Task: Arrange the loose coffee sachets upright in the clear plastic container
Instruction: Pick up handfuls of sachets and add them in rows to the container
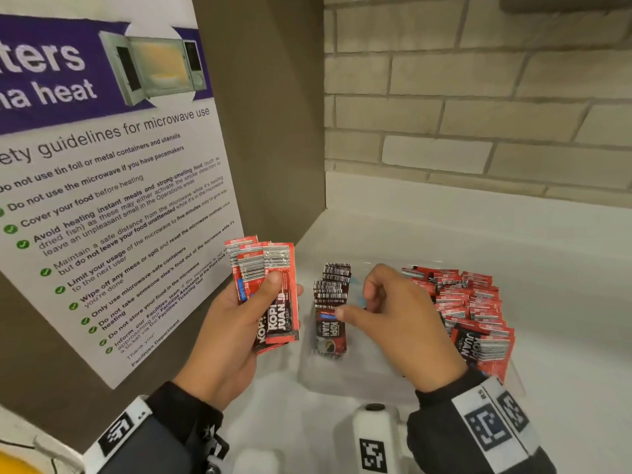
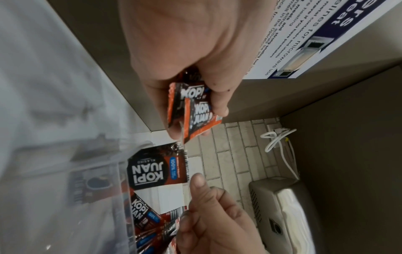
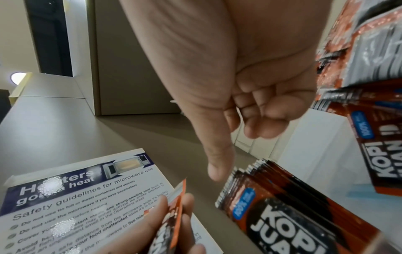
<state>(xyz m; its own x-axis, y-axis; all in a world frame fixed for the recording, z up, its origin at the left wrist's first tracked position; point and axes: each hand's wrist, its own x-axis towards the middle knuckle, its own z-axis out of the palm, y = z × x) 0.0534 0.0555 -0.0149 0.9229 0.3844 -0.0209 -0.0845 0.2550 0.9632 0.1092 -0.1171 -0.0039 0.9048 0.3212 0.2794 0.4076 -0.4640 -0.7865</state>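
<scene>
- The left hand (image 1: 236,323) clamps a fanned bundle of sachets (image 1: 270,295) beside the clear plastic container (image 1: 342,374).
- The right hand (image 1: 400,323), fingers loosely bent and holding nothing, rests its thumb against the upright row (image 1: 331,313) inside.
- Judged best: brace that row with the thumb and feed sachets one by one behind it, print facing alike.
- Packs read "KOPI JUAN", "100%"; more stand at the container's right (image 1: 472,316).
- The poster (image 1: 113,200) reads "guidelines for microwave use".

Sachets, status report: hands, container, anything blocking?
Left hand grips a sachet bundle. Right hand empty, thumb by upright sachets in container. Nothing blocking.
</scene>
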